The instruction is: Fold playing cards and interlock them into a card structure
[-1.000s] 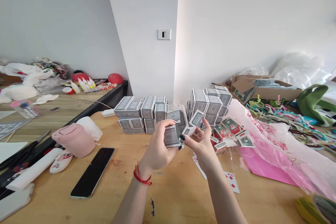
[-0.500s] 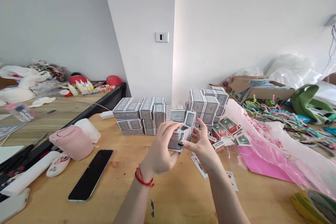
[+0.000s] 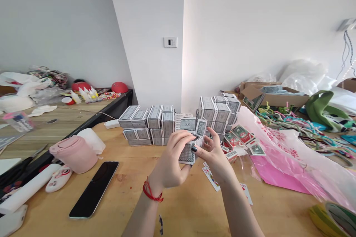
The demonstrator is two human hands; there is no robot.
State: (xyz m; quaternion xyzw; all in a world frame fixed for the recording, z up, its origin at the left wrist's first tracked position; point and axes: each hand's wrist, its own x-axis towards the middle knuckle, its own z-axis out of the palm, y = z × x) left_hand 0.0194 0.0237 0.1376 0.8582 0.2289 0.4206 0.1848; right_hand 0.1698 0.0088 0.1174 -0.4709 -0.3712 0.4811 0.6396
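My left hand (image 3: 171,163), with a red string at the wrist, grips a grey patterned card box (image 3: 187,153) above the wooden table (image 3: 180,207). My right hand (image 3: 215,155) pinches the box's open top flap (image 3: 200,127) with thumb and fingers. Right behind the hands stand stacks of the same grey card boxes (image 3: 150,124), with a second, taller stack (image 3: 219,111) to the right. A few loose playing cards (image 3: 211,177) lie face up on the table under my right forearm.
A black phone (image 3: 94,189), a pink pouch (image 3: 73,153) and a white roll (image 3: 26,190) lie at the left. Green-and-red card packets (image 3: 244,139), a pink plastic bag (image 3: 289,155), cardboard boxes (image 3: 274,96) and coloured cords (image 3: 300,126) crowd the right. A second desk (image 3: 41,118) holds clutter.
Both hands have stayed together on the box and drawn it slightly lower; the right hand moved from the box's side up to its top flap. The view shifted a little right.
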